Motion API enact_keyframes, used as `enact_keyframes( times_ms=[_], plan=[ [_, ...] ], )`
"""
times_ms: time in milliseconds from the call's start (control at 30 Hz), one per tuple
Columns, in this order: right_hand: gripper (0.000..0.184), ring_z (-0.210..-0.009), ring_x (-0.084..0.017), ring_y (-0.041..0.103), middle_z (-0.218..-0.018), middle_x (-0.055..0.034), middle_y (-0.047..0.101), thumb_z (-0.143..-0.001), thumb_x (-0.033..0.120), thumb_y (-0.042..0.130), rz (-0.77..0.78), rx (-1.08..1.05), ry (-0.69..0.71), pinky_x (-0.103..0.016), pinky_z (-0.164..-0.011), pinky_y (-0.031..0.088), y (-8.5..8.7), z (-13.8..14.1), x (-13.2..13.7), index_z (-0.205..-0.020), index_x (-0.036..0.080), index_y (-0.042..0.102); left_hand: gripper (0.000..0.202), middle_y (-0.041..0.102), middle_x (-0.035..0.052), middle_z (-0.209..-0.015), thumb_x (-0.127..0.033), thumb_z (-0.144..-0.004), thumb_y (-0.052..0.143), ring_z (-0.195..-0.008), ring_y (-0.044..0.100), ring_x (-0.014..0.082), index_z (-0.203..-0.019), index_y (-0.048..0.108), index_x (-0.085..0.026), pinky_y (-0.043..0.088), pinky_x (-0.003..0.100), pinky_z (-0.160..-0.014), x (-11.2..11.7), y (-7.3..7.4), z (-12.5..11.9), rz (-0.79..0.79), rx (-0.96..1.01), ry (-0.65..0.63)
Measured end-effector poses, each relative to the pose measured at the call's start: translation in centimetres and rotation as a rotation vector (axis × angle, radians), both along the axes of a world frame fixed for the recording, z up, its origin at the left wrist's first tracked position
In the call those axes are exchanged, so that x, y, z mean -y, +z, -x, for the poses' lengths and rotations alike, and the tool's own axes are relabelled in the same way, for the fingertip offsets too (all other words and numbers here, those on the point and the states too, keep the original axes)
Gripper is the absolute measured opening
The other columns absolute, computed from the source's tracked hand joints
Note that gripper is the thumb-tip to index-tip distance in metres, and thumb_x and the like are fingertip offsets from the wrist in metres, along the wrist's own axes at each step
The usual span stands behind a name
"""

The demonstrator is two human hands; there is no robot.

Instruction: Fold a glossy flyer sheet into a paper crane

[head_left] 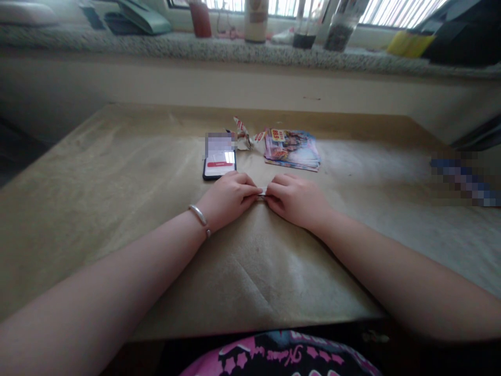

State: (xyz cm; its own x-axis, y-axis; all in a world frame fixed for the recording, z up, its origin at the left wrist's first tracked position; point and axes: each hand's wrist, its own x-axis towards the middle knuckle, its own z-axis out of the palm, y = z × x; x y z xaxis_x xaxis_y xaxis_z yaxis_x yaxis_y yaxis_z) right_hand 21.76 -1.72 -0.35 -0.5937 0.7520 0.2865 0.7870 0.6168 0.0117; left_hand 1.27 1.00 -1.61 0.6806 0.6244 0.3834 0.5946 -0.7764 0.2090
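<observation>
Here we go, both hands low over the table: the left hand [227,198], a silver bangle [198,215] at its wrist, and the right hand [297,201] are curled narrow, pinching a small white strip [263,191] between them. Beneath them spreads a creased brown paper sheet [250,271]. Just past the left hand, a phone [219,169] lies lit; nearby, a torn printed wrapper [243,131] sits just beside a stack of glossy printed cards [291,150]. Farther off, a speckled granite ledge [195,49] carries bottles [256,21].
</observation>
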Motion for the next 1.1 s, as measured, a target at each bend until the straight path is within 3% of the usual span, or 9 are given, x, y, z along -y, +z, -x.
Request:
enact_keyframes(
  times_ms=[300, 567, 900, 1100],
  plan=[
    [0.013, -0.078, -0.017, 0.056, -0.088, -0.0046, 0.066, -0.086, 0.027, 0.055, 0.077, -0.151, -0.119, -0.028, -0.062, 0.033, -0.2, 0.6, -0.2, -0.082, 0.020, 0.065, 0.017, 0.068, 0.0065, -0.088, -0.022, -0.087, 0.059, -0.081, 0.058, 0.0179, -0.095, 0.073, -0.017, 0.047, 0.030, -0.075, 0.4, 0.3, -0.4, -0.027, -0.048, 0.030],
    [0.019, -0.082, -0.018, 0.057, -0.093, -0.0051, 0.067, -0.091, 0.027, 0.050, 0.050, -0.045, -0.005, -0.030, -0.061, 0.031, 0.0, -0.1, -0.3, -0.088, 0.022, 0.068, 0.015, 0.068, 0.0062, -0.088, -0.020, -0.087, 0.057, -0.080, 0.059, 0.0173, -0.087, 0.072, -0.017, 0.047, 0.030, -0.076, 0.2, 0.3, -0.1, -0.007, -0.028, 0.016],
    [0.023, -0.083, -0.019, 0.058, -0.094, -0.0061, 0.067, -0.095, 0.028, 0.047, 0.031, 0.100, -0.020, -0.031, -0.059, 0.030, 0.9, -0.4, 0.4, -0.092, 0.022, 0.070, 0.019, 0.070, 0.0073, -0.103, -0.022, -0.090, 0.053, -0.089, 0.061, 0.0185, -0.091, 0.071, -0.017, 0.046, 0.032, -0.082, 0.5, 0.9, 0.0, 0.001, -0.063, -0.056],
    [0.023, -0.086, -0.020, 0.059, -0.095, -0.0071, 0.069, -0.094, 0.024, 0.048, -0.014, 0.119, -0.008, -0.031, -0.062, 0.031, 1.0, -1.3, -0.4, -0.089, 0.020, 0.070, 0.030, 0.064, 0.0061, -0.081, -0.035, -0.096, 0.048, -0.076, 0.056, 0.0164, -0.095, 0.075, -0.020, 0.044, 0.029, -0.071, 1.1, 1.4, 0.0, 0.029, -0.112, -0.135]
  ],
)
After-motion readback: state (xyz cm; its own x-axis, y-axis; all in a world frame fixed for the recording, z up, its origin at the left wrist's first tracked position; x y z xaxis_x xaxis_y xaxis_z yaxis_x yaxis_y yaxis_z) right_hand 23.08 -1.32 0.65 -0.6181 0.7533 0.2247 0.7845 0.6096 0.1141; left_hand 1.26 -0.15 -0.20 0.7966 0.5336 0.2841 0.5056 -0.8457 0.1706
